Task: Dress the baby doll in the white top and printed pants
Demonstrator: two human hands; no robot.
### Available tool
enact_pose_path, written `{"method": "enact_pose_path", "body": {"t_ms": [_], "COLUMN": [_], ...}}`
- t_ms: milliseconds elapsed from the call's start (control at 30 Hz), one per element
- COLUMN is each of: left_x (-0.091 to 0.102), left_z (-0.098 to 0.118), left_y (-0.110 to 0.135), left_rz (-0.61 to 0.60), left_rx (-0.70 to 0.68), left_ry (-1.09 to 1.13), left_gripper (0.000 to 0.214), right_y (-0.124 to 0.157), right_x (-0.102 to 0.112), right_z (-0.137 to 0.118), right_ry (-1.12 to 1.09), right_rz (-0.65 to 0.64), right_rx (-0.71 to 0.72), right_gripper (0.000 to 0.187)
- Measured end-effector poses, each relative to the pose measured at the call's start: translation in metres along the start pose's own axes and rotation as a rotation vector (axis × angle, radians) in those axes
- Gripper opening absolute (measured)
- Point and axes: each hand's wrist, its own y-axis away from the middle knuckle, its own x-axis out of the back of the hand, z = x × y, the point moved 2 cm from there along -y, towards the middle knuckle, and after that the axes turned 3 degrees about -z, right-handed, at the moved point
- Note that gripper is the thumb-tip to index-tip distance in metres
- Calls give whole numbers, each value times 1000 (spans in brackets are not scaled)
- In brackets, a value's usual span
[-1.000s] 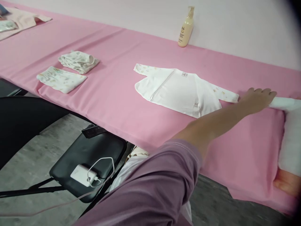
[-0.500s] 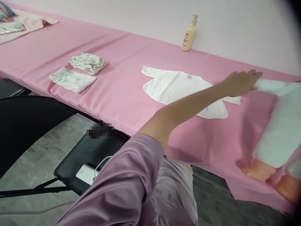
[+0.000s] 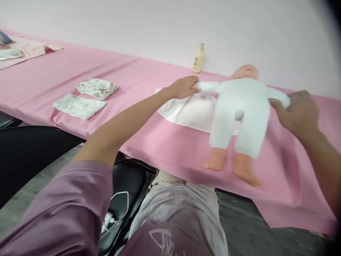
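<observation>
A baby doll (image 3: 241, 103) with a white cloth body and flesh-coloured head and feet is held up by its two arms, blurred by motion. My left hand (image 3: 185, 87) is closed on the doll's arm at the left, at its small hand. My right hand (image 3: 299, 110) grips the other arm, thumb in front. Below and behind the doll, a white baby shirt (image 3: 181, 112) lies spread flat on the pink cloth (image 3: 144, 135). The doll's body hides the shirt's right part, and my left hand and wrist cover some of its top edge.
A cream pump bottle (image 3: 198, 59) stands at the back by the wall. Two folded patterned cloths (image 3: 80, 106) lie to the left, and a pale blanket (image 3: 34, 51) is at the far left. Black chairs (image 3: 128, 177) stand along the table's front, one with a white cable.
The doll has moved left from the right edge to over the shirt, with my left hand on its arm. My right hand has come into view, gripping the other arm. The view has shifted.
</observation>
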Motion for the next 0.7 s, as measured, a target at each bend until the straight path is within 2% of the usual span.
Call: {"method": "enact_pose_path", "body": {"t_ms": [67,133,267,567,700], "left_x": [7,10,9,-8,-17], "left_z": [-28,-49,-70,-84,-89], "left_y": [18,33,52,54,47], "left_rz": [2,15,50,41,34], "left_rx": [84,170,240,226,154], "left_ry": [16,34,68,69,68], "left_gripper": [53,52,47,51,56], "right_y": [-15,-23,-26,-31,-26], "right_x": [-24,-45,-71,-96,-98], "right_z": [-19,-42,-68,-50,-37], "right_ry": [-2,-45,-113,-86,-13], "right_rz": [-85,-108,-134,-231,-185], "right_rx": [-28,-7,63,117,154], "right_gripper": [90,95,104,96,53]}}
